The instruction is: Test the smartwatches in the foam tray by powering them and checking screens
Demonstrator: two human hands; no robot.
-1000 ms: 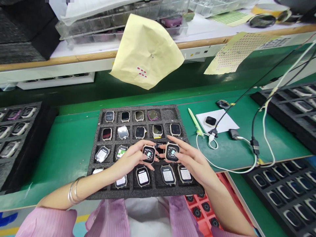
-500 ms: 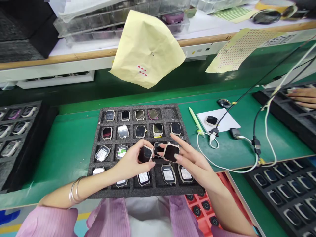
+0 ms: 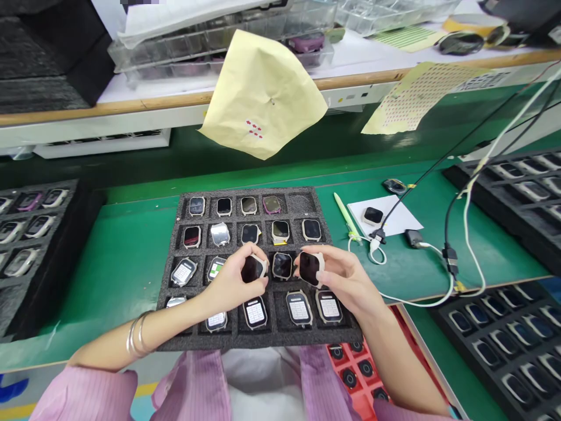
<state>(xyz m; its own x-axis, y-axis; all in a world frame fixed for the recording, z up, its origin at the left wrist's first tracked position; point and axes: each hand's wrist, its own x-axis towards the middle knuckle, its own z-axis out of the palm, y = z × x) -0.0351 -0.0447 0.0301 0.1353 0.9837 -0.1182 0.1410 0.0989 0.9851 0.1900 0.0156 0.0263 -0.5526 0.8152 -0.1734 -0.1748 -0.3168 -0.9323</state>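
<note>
My left hand (image 3: 245, 278) grips a smartwatch (image 3: 253, 269) without a strap, its dark screen facing up, between thumb and fingers. In my right hand (image 3: 337, 272) is another strapless smartwatch (image 3: 310, 268) with a dark screen and a pale case, pinched at its edges. Both are held over a black foam tray (image 3: 258, 341) with square compartments. A dark-screened watch (image 3: 281, 265) lies in a compartment between my hands. Several more watch bodies sit in the tray, some with lit white screens, such as the one (image 3: 299, 308) at the front. The back right compartment (image 3: 302, 203) holds no watch.
More foam trays with watches stand at the left (image 3: 56, 257), the right (image 3: 517, 187) and lower right (image 3: 504, 345). A green pen (image 3: 346, 213), a white paper (image 3: 405, 219) with a watch, and cables (image 3: 451, 257) lie on the bench. Yellow paper (image 3: 267, 93) hangs from the shelf.
My right hand has moved slightly right with its watch, and its fingers have curled in. The watch between my hands now shows fully. Another person's hand at the far right has left the view.
</note>
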